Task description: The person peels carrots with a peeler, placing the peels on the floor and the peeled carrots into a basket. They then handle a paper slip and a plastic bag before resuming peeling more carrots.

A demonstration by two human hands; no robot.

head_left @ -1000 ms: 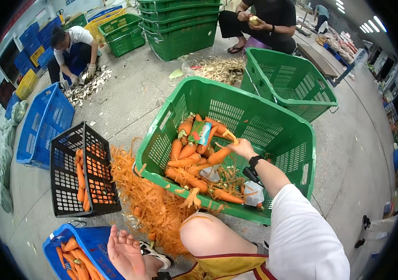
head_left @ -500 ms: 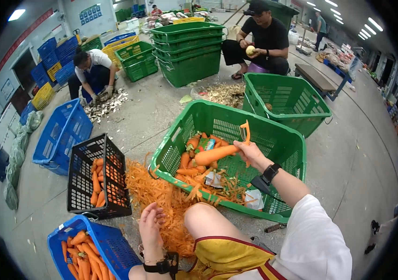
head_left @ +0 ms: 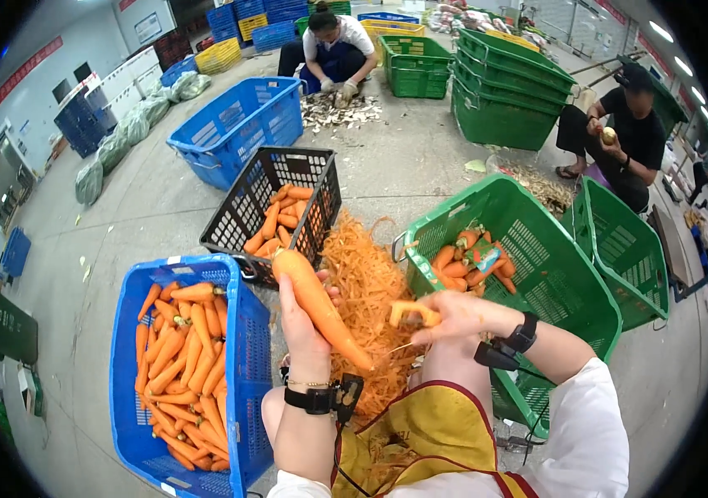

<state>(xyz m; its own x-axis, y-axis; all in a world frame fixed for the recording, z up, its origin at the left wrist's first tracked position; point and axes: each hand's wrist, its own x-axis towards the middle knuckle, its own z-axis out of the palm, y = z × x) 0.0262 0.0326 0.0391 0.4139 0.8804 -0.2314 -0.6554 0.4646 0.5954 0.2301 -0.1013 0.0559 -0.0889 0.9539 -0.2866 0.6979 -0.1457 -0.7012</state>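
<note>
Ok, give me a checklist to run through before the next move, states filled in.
1. Long, smooth orange carrot held in the left hand: ok, thumb and fingers on either side.
2. Orange handheld peeler held in the right hand: ok.
3. Peeler's blade touching the carrot: cannot tell, too small to make out.
4. Carrot peeled all round: cannot tell, its underside is hidden.
5. Floor between the black plastic mesh crate and the large green plastic basket free of scraps: not ok, a heap of thin orange shavings lies there.
</note>
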